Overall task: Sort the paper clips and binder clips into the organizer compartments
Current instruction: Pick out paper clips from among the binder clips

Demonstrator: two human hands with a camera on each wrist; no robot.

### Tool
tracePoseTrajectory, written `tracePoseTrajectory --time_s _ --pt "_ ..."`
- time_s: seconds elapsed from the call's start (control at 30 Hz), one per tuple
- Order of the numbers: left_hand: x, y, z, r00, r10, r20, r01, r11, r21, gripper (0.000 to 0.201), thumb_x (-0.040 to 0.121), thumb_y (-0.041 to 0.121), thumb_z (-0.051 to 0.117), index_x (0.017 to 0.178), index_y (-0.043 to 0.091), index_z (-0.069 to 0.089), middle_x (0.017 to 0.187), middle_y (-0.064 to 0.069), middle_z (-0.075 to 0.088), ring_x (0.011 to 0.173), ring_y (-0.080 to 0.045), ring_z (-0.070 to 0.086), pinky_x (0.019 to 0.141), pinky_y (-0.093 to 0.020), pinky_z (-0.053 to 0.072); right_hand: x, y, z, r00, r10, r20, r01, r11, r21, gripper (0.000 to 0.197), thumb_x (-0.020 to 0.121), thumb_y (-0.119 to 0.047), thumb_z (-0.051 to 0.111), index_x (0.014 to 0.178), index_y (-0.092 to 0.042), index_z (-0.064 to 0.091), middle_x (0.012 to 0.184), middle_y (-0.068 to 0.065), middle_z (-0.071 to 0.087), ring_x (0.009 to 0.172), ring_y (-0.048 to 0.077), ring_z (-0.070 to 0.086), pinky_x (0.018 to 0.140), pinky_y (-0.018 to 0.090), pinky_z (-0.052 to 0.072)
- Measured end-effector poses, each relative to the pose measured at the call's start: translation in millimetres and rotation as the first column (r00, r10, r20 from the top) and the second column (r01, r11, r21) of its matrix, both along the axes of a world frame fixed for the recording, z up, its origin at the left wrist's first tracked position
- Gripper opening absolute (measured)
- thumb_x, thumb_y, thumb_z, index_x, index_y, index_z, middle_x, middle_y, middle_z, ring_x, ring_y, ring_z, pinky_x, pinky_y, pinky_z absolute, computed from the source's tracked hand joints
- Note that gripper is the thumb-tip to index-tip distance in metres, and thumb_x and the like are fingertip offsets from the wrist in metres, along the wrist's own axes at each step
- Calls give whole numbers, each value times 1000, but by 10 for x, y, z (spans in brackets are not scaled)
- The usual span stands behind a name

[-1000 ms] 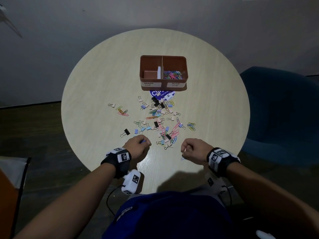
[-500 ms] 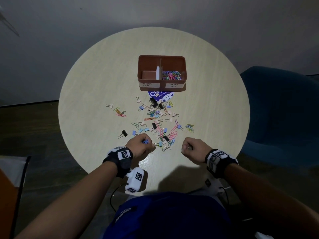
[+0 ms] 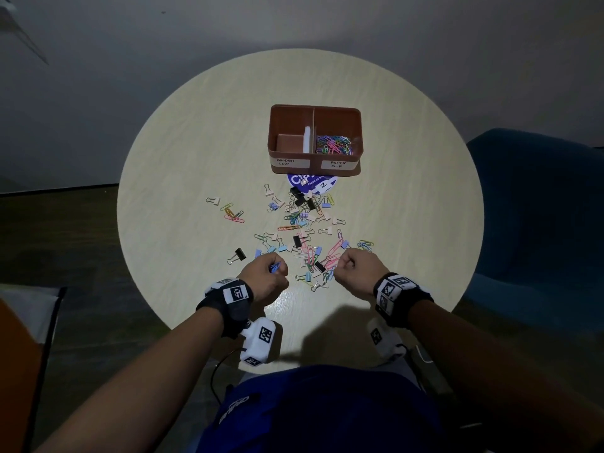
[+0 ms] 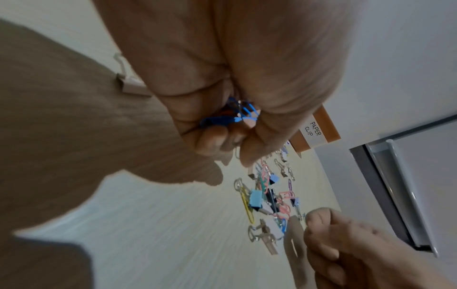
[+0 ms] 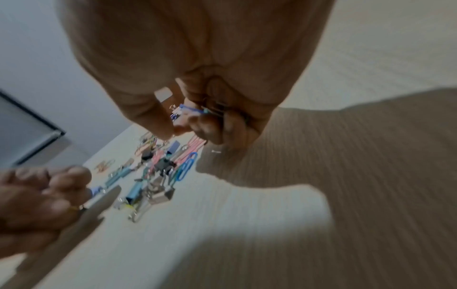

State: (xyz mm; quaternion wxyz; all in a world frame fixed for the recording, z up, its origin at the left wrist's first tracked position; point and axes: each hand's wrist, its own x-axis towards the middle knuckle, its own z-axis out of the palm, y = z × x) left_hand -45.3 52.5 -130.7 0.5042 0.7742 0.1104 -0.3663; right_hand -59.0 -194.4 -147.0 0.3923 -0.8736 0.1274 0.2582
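Pale round wooden worktop (image 3: pixel 196 152): your left hand (image 3: pixel 266 276) fingers curl round blue paper clips (image 4: pixel 237 114); right hand (image 3: pixel 354 269) likewise fisted on clips. Carry both to the brown two-compartment organizer (image 3: pixel 358 125), right compartment, beyond the scattered pile (image 3: pixel 304 230).

Round table (image 3: pixel 183 178), seemingly blue chair (image 3: pixel 536 204)

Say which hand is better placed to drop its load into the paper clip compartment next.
Probably the left hand: its fingers visibly grip blue paper clips. The right hand also grips clips, but their kind is unclear. Both sit about equally far from the organizer.
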Motion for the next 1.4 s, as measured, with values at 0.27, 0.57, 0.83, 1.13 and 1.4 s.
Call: tracePoseTrajectory --time_s 0.27,0.57,0.83,1.13,1.4 --pt "20 25 -25 999 7 31 -6 1000 -8 16 68 16 57 63 32 59 81 -6 69 72 -24 62 70 -37 52 13 19 -108 997 80 5 -78 980 -183 26 79 -36 76 91 -21 58 71 -1 56 52 18 53 49 24 39" --pt "42 -48 -88 998 13 60 -11 1000 -28 14 88 -3 54 85 8 62 71 -8 65 68 -23 65 51 -18 45 14 43 -105 993 116 23 -110 974 -196 11 82 -23 62 93 -20 60 67 0 61 59 24 65 60 31 52" --pt "54 -41 -93 993 -41 110 36 998 47 7 87 17 64 83 21 67 82 0 73 70 -14 64 72 -27 51 -44 22 -96 986 167 22 -156 957 -246 16 88 -35 66 93 -22 58 76 -1 58 70 22 59 63 29 48" --pt "83 -42 -82 987 -96 131 75 986 151 10 90 29 62 85 22 68 77 6 70 75 -17 66 79 -34 53 -84 38 10 998 57 41 -52 992 -115 16 80 -21 61 71 -16 49 68 -1 54 61 19 47 55 27 36" --pt "221 -202 -13 984 -50 172 24 988 150 26 96 31 55 75 21 65 66 9 66 62 -12 59 67 -27 46 10 -99 151 945 -245 -214 302 908 292 8 78 -1 57 76 -8 53 58 18 63 50 23 52 50 29 42"
